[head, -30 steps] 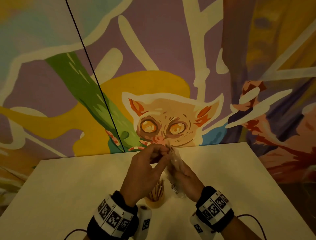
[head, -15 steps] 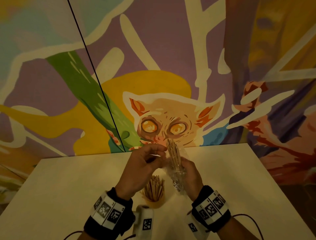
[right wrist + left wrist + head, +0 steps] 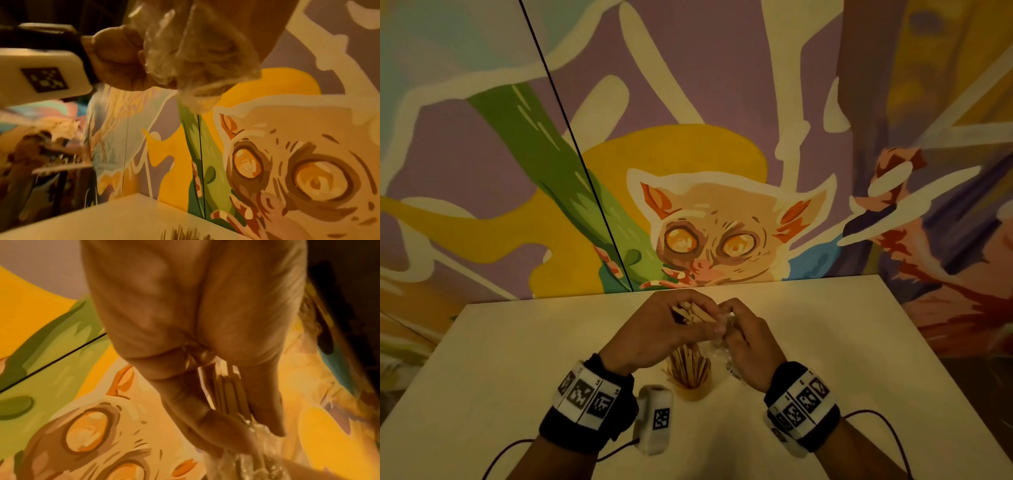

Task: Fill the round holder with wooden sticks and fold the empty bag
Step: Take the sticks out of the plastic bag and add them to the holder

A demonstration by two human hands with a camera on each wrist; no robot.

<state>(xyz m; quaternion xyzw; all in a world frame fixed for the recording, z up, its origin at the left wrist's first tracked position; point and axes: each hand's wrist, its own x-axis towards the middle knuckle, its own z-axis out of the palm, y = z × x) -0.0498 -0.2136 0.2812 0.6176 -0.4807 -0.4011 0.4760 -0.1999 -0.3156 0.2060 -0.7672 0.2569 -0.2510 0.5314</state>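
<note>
– Where is the round holder (image 3: pixel 690 383)?
– On the table (image 3: pixel 517 359), right under both hands, sticks standing up in it.
– What does the left hand (image 3: pixel 654 329) hold?
– It pinches a bunch of wooden sticks (image 3: pixel 693 313), lying sideways.
– And the right hand (image 3: pixel 748 337)?
– It squeezes the clear plastic bag (image 3: pixel 722 349).

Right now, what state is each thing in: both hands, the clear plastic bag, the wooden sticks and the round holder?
Left hand: grips a bundle of sticks.
Right hand: grips the bag.
Bundle of thin wooden sticks: held above the holder, one end at the bag's mouth.
Clear plastic bag: crumpled, not folded; whether sticks remain inside is unclear.
Round yellow holder: upright on the table, already holding sticks, splayed.
</note>
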